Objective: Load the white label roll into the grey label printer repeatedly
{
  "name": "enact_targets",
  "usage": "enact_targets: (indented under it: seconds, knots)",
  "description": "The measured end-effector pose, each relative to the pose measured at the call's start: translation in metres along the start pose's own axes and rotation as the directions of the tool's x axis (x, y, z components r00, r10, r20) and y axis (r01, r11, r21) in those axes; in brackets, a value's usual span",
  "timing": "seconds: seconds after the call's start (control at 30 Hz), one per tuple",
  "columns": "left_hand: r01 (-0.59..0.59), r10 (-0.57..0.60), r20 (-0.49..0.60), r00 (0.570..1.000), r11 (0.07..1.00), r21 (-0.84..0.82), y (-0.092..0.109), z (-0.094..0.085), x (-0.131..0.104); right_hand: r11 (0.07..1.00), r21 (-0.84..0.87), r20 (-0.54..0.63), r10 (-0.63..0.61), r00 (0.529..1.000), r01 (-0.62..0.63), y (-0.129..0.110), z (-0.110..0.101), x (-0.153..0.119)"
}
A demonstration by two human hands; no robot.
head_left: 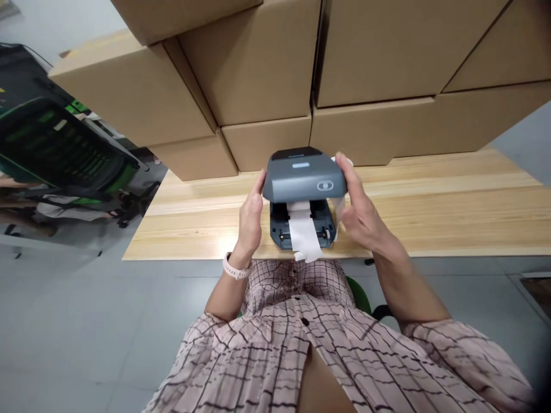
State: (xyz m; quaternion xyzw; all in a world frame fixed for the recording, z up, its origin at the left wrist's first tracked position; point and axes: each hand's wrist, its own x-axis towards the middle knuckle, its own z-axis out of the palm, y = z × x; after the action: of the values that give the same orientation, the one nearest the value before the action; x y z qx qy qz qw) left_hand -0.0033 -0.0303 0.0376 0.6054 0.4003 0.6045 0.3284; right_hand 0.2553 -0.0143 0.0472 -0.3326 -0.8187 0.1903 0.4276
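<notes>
A dark grey label printer [305,179] stands at the front of the wooden table, its lid raised over the black base. White label paper [303,229] runs out of the base toward me, and its torn end hangs over the front edge. My left hand [251,221] presses against the lid's left side. On the lid's right side is my right hand [361,212], its fingers at the upper corner. Between that hand and the printer shows a bit of white paper [338,211]. Whatever lies inside under the lid is mostly hidden.
Stacked cardboard boxes [253,63] line the back of the wooden table [451,212]. To the left stand a green and black office chair [64,143] and, partly visible, another person's arm and legs. I sit on a green chair [358,293].
</notes>
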Motion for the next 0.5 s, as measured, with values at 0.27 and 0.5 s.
enact_targets:
  seconds: [0.27,0.5]
  knots:
    - [0.026,-0.030,-0.033,0.999,0.992,-0.124,-0.041,0.002,0.074,0.998,-0.057,-0.092,0.018,0.996,-0.024,0.019,-0.024,0.112]
    - [0.303,-0.303,0.081,0.949,0.953,0.022,-0.077,0.008,0.029,0.962,-0.272,-0.384,-0.115,0.916,0.007,0.008,-0.008,0.116]
